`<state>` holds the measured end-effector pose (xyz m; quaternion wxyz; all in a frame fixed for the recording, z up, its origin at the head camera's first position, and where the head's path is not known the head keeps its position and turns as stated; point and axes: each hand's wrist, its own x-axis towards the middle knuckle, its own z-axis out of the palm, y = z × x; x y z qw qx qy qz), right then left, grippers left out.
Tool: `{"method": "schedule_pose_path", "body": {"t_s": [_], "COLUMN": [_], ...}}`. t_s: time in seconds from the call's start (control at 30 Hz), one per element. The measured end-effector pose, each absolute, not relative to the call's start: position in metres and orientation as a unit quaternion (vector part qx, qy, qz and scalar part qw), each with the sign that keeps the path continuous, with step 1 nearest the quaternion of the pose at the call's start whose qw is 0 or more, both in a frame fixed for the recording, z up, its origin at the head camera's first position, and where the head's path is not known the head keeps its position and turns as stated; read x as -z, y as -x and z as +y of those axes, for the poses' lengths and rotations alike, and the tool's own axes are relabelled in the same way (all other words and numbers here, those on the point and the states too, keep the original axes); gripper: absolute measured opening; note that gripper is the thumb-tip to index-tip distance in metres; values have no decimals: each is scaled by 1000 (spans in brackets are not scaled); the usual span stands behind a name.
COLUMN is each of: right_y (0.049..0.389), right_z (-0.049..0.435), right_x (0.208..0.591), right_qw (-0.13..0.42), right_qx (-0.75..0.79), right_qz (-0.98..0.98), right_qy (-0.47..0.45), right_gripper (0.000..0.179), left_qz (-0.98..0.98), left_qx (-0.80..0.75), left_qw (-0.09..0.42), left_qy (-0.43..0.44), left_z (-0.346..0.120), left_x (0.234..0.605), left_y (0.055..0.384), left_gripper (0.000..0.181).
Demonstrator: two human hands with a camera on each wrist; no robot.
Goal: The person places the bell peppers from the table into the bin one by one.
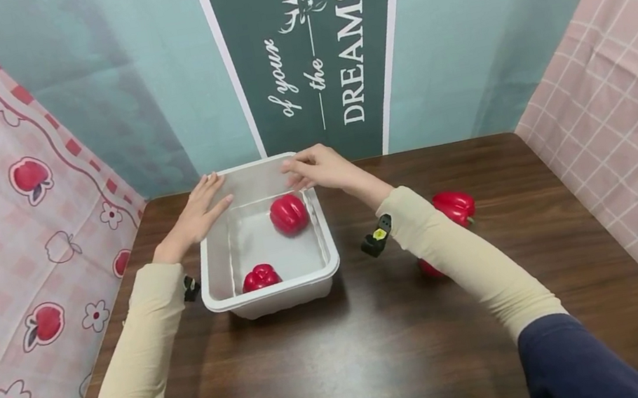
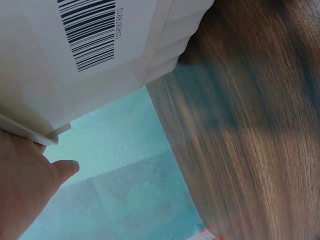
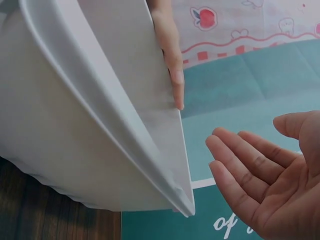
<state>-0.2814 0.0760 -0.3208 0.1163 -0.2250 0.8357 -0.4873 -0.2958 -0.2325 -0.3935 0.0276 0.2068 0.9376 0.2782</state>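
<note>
A white plastic bin (image 1: pixel 274 292) stands on the table with two red bell peppers inside: one bell pepper (image 1: pixel 289 215) toward the right wall, the other bell pepper (image 1: pixel 260 277) by the near wall. At the bin's far left, my left hand (image 1: pixel 194 215) rests along the rim, fingers extended. My right hand (image 1: pixel 321 167) is at the far right corner; the right wrist view shows its fingers (image 3: pixel 245 175) spread and loosely bent, apart from the rim, holding nothing. A barcode label (image 2: pixel 92 32) marks the bin's outer side in the left wrist view.
On the brown wooden table (image 1: pixel 337 373), a red bell pepper (image 1: pixel 455 205) lies right of the right forearm. Another red piece (image 1: pixel 430 269) is mostly hidden under that sleeve. Patterned cloths hang at both sides, and a teal cloth (image 1: pixel 144 80) hangs behind.
</note>
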Motion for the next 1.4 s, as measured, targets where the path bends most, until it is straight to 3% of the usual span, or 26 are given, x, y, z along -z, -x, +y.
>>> {"method": "schedule_pose_path", "body": {"t_s": [0.47, 1.4], "right_y": [283, 287], "right_z": [92, 121], "right_x": [315, 325], "right_qw": [118, 105], "right_qx": [510, 521], "right_qz": [827, 827], "right_qy": [206, 184], "right_gripper": [32, 35], "left_qz": [934, 938], "left_qx": [-288, -277], "left_qw": [15, 24], "left_qy": [-213, -206], "left_z": [-233, -229], "left_x": [395, 393], "left_y": [298, 299], "left_gripper": [75, 68]}}
